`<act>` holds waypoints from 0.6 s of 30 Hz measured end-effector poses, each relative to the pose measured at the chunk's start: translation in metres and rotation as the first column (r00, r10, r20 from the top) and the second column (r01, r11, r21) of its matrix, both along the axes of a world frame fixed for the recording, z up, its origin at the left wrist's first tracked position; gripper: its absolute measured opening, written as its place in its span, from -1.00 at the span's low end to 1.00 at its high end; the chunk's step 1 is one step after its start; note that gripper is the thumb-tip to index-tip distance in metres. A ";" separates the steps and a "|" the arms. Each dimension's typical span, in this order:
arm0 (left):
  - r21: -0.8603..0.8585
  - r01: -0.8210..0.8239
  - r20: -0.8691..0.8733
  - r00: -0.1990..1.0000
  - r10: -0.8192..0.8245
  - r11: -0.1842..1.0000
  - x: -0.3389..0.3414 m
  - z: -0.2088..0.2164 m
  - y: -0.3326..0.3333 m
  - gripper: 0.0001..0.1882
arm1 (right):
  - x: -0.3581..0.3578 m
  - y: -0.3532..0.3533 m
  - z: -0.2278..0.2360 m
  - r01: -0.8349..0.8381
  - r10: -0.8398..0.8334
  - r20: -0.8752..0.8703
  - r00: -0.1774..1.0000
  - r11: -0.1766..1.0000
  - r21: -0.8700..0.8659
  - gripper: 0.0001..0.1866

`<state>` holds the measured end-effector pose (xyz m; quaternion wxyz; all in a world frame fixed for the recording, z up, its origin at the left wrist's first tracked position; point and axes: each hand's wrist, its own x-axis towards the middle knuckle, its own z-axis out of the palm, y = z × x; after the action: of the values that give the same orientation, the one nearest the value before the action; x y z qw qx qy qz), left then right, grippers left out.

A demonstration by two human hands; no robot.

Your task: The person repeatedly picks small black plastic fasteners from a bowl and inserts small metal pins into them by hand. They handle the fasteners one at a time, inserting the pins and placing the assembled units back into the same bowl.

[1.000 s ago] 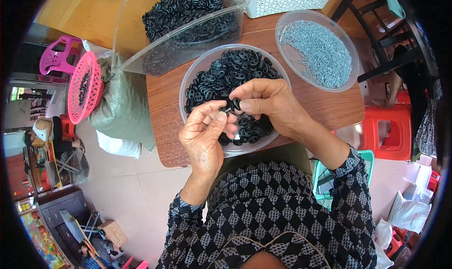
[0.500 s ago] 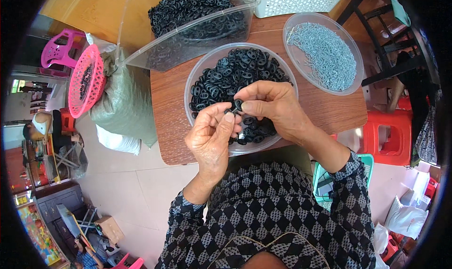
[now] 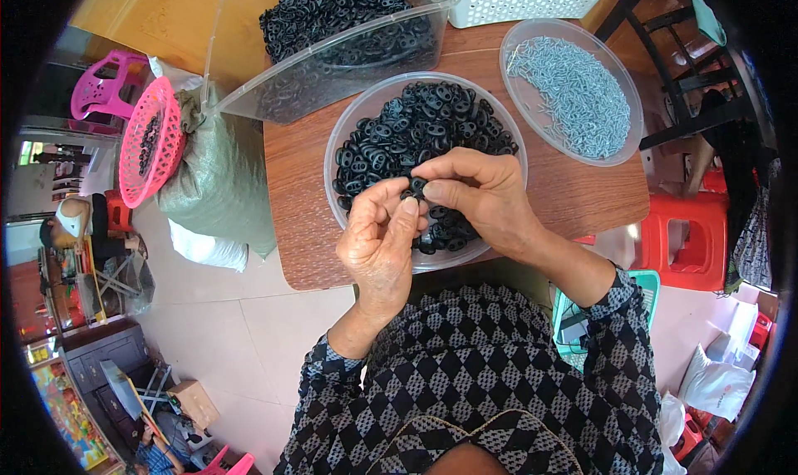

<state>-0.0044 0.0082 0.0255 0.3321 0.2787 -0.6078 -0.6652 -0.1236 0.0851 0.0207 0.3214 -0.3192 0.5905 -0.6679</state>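
My left hand [image 3: 378, 251] and my right hand [image 3: 486, 201] meet over the near part of a round clear tub [image 3: 331, 163]. Fingertips and thumb of each are pinched on a small black two-holed plastic piece [image 3: 418, 185]; whether one piece or two are held there is partly hidden by the fingers. Loose black pieces [image 3: 416, 122] of the same sort fill the tub beneath. To the right, a round clear plastic dish [image 3: 517, 101] holds many small silvery screws [image 3: 582, 101], with neither hand touching them.
A clear bin [image 3: 324, 84] of black pieces and a white perforated basket [image 3: 528, 1] stand at the far side of the wooden table [image 3: 573, 196]. Left are a pink basket [image 3: 170, 155] and a big sack [image 3: 220, 180]. Red stools [image 3: 686, 238] stand right; a person [image 3: 79, 221] sits far left.
My fingertips have drawn closer together, and the thin gap with a small rod between the black parts no longer shows. My left hand has shifted slightly right.
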 end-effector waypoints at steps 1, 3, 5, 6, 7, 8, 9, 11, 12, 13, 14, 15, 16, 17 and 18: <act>-0.005 -0.005 -0.022 1.000 0.005 1.000 -0.001 -0.002 0.000 -0.78 | 0.002 0.000 -0.001 0.012 -0.013 -0.062 0.998 1.000 -0.012 -0.85; -0.011 -0.005 -0.051 0.999 0.004 1.000 0.000 -0.005 0.000 -0.75 | 0.004 0.000 -0.001 0.033 -0.035 -0.140 0.989 0.999 -0.020 -0.84; -0.013 0.007 -0.066 0.998 -0.008 1.000 -0.001 -0.008 0.000 -0.73 | 0.005 -0.001 0.001 0.054 -0.055 -0.176 0.983 0.998 -0.012 -0.84; -0.003 0.004 -0.064 0.998 -0.004 1.000 -0.002 -0.008 0.000 -0.73 | 0.006 -0.001 0.000 0.065 -0.069 -0.195 0.978 0.997 -0.030 -0.84; 0.007 0.001 -0.061 0.998 -0.001 1.000 -0.003 -0.007 0.001 -0.73 | 0.006 -0.002 -0.002 0.075 -0.084 -0.214 0.973 0.996 -0.048 -0.85; 0.017 -0.003 -0.058 0.998 0.004 1.000 -0.003 -0.006 0.001 -0.73 | 0.007 -0.002 -0.004 0.084 -0.098 -0.231 0.968 0.994 -0.067 -0.85; 0.020 0.005 -0.054 0.999 -0.004 1.000 -0.003 -0.006 0.000 -0.72 | 0.007 -0.002 -0.004 0.088 -0.103 -0.246 0.964 0.993 -0.073 -0.86; 0.026 0.023 -0.049 0.999 -0.021 0.999 -0.003 -0.005 -0.001 -0.72 | 0.008 -0.003 -0.005 0.097 -0.117 -0.276 0.954 0.992 -0.083 -0.87; 0.034 0.042 -0.041 0.998 -0.041 0.999 -0.002 -0.005 -0.002 -0.71 | 0.009 -0.002 -0.004 0.106 -0.114 -0.224 0.968 0.993 -0.046 -0.88; 0.042 0.061 -0.033 0.998 -0.060 0.997 -0.001 -0.005 -0.003 -0.70 | 0.010 -0.002 -0.002 0.113 -0.113 -0.171 0.979 0.994 -0.009 -0.89; 0.051 0.080 -0.026 0.997 -0.079 0.995 0.000 -0.005 -0.003 -0.69 | 0.011 -0.001 0.000 0.117 -0.113 -0.118 0.987 0.993 0.029 -0.89; 0.061 0.087 -0.012 0.996 -0.086 0.994 -0.001 -0.003 -0.003 -0.70 | 0.012 0.000 0.001 0.101 -0.100 -0.015 0.995 0.994 0.032 -0.89; 0.070 0.093 0.001 0.996 -0.093 0.993 -0.001 -0.002 -0.003 -0.70 | 0.013 0.000 0.003 0.083 -0.086 0.089 0.992 0.996 0.033 -0.88; 0.080 0.098 0.015 0.995 -0.100 0.992 -0.002 0.000 -0.002 -0.71 | 0.013 0.001 0.004 0.066 -0.071 0.192 0.979 0.997 0.033 -0.87; 0.096 0.100 0.011 0.995 -0.102 0.990 -0.002 -0.001 -0.002 -0.71 | 0.011 0.001 0.001 0.077 -0.077 -0.023 0.997 0.997 0.009 -0.85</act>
<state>-0.0063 0.0063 0.0249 0.2794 0.2685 -0.5915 -0.7071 -0.1127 0.0865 0.0218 0.2903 -0.3023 0.6093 -0.6731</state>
